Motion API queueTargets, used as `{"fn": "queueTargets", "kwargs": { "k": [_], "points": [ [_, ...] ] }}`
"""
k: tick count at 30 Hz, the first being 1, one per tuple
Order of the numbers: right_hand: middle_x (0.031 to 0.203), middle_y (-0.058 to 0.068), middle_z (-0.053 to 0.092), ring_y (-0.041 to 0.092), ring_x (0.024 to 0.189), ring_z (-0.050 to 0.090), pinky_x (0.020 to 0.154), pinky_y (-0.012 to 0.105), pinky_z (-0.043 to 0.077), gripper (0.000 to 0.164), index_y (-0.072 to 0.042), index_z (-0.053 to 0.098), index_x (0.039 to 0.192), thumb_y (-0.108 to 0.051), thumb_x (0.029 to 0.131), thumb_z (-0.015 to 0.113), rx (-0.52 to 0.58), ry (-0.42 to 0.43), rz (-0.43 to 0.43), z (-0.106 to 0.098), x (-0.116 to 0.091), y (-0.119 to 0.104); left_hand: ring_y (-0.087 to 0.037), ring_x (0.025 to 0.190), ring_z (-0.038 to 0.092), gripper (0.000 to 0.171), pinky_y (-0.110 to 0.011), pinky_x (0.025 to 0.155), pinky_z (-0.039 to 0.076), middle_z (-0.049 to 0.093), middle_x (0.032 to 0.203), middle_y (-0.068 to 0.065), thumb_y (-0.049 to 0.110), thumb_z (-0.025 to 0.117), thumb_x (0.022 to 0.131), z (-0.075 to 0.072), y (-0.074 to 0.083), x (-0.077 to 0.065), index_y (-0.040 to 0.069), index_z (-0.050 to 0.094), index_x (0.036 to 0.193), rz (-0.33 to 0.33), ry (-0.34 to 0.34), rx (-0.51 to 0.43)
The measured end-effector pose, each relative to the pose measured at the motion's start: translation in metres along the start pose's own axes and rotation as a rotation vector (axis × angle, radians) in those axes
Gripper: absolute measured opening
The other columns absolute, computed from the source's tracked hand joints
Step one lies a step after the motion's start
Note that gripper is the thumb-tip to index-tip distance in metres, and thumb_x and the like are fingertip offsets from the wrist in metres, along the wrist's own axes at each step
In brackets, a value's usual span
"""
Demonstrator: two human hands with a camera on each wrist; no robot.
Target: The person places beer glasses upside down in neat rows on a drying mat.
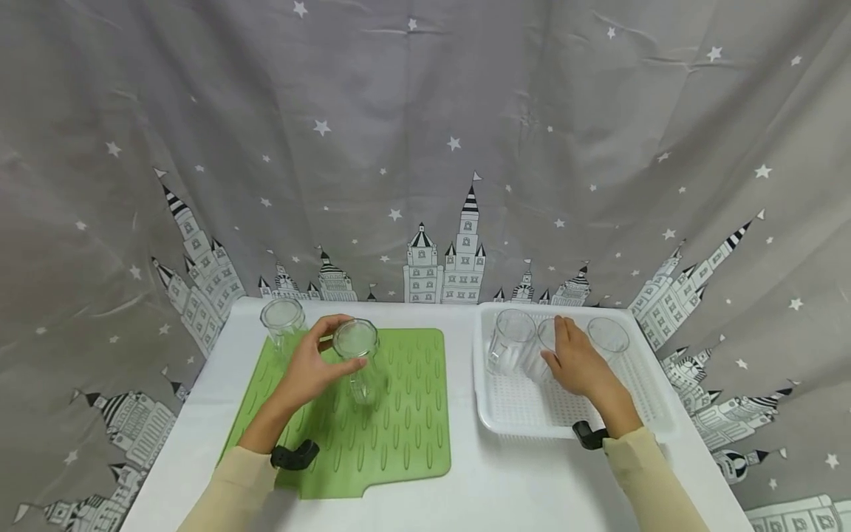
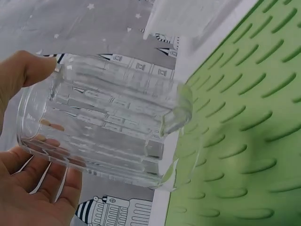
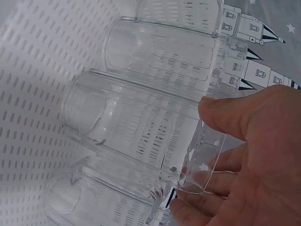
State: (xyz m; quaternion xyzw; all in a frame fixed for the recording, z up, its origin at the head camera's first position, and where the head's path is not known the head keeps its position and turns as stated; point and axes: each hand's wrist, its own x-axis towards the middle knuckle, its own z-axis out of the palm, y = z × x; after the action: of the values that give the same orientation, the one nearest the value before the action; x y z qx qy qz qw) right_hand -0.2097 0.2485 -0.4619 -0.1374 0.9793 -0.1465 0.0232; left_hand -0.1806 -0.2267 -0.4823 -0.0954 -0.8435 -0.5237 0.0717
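Observation:
My left hand (image 1: pixel 314 368) grips a clear glass (image 2: pixel 113 117) near its upper end, thumb on one side and fingers on the other. The glass is upright, its base close over the green mat (image 1: pixel 414 451). Over at the white basket (image 1: pixel 488 415), my right hand (image 1: pixel 583 363) has its thumb and fingers around the top of the middle glass (image 3: pixel 124 125). That glass stands among others in the basket, and in the head view the hand partly hides it. The right fingertips show through the clear wall.
Another glass (image 1: pixel 282 316) stands at the mat's far left corner. Inside the basket, one glass (image 1: pixel 512 338) is left of the held one and another (image 1: pixel 608 336) right of it. A grey patterned curtain (image 1: pixel 425 148) hangs behind the white table (image 1: pixel 459 502).

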Motion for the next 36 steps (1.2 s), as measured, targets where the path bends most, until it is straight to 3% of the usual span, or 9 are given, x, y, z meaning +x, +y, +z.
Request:
{"fn": "queueTargets", "kwargs": {
  "k": [5, 11, 15, 24, 31, 36],
  "points": [
    [0.167, 0.047, 0.022, 0.063, 0.156, 0.027, 0.127, 0.073, 0.033, 0.073, 0.021, 0.017, 0.161, -0.021, 0.113, 0.053, 0.013, -0.022, 0.014, 0.001, 0.004, -0.001, -0.026, 0.133, 0.056, 0.074, -0.028, 0.11, 0.051, 0.061, 0.147, -0.015, 0.018, 0.091, 0.087, -0.006, -0.009, 0.017, 0.011, 0.055, 0.151, 0.004, 0.016, -0.003],
    [0.168, 0.046, 0.02, 0.062, 0.158, 0.025, 0.129, 0.071, 0.03, 0.074, 0.02, 0.017, 0.162, -0.022, 0.113, 0.053, 0.024, -0.036, 0.024, 0.005, 0.005, -0.004, -0.035, 0.143, 0.053, 0.079, -0.052, 0.121, 0.046, 0.056, 0.154, -0.017, 0.012, 0.092, 0.085, -0.008, -0.027, 0.03, 0.008, 0.053, 0.153, -0.022, 0.034, -0.026],
    [0.168, 0.046, 0.02, 0.062, 0.157, 0.025, 0.13, 0.071, 0.03, 0.073, 0.02, 0.017, 0.162, -0.021, 0.113, 0.053, 0.025, -0.021, 0.026, 0.006, 0.004, -0.005, -0.04, 0.147, 0.051, 0.08, -0.06, 0.125, 0.043, 0.053, 0.157, -0.019, 0.01, 0.091, 0.086, -0.006, -0.036, 0.036, 0.007, 0.051, 0.155, -0.025, 0.028, -0.051],
    [0.169, 0.045, 0.021, 0.061, 0.158, 0.025, 0.13, 0.07, 0.03, 0.073, 0.02, 0.018, 0.162, -0.021, 0.113, 0.052, 0.021, -0.012, 0.035, 0.005, 0.0, -0.004, -0.044, 0.156, 0.041, 0.08, -0.061, 0.132, 0.035, 0.043, 0.167, -0.022, 0.012, 0.086, 0.092, -0.003, -0.055, 0.043, 0.005, 0.045, 0.16, -0.06, 0.002, -0.054],
    [0.168, 0.046, 0.021, 0.062, 0.157, 0.026, 0.129, 0.071, 0.031, 0.072, 0.02, 0.018, 0.162, -0.02, 0.113, 0.052, 0.004, 0.001, 0.034, 0.004, 0.0, -0.002, -0.048, 0.159, 0.036, 0.079, -0.065, 0.13, 0.035, 0.033, 0.175, -0.022, 0.016, 0.079, 0.1, -0.002, -0.057, 0.051, 0.01, 0.037, 0.167, -0.057, -0.033, -0.034],
    [0.168, 0.046, 0.021, 0.062, 0.157, 0.026, 0.129, 0.071, 0.031, 0.072, 0.019, 0.018, 0.162, -0.02, 0.113, 0.051, -0.005, -0.006, 0.044, 0.004, 0.001, 0.001, -0.051, 0.158, 0.035, 0.081, -0.067, 0.129, 0.035, 0.03, 0.175, -0.025, 0.013, 0.076, 0.102, 0.001, -0.05, 0.053, 0.009, 0.032, 0.17, -0.061, -0.043, -0.032]
  ]
}}
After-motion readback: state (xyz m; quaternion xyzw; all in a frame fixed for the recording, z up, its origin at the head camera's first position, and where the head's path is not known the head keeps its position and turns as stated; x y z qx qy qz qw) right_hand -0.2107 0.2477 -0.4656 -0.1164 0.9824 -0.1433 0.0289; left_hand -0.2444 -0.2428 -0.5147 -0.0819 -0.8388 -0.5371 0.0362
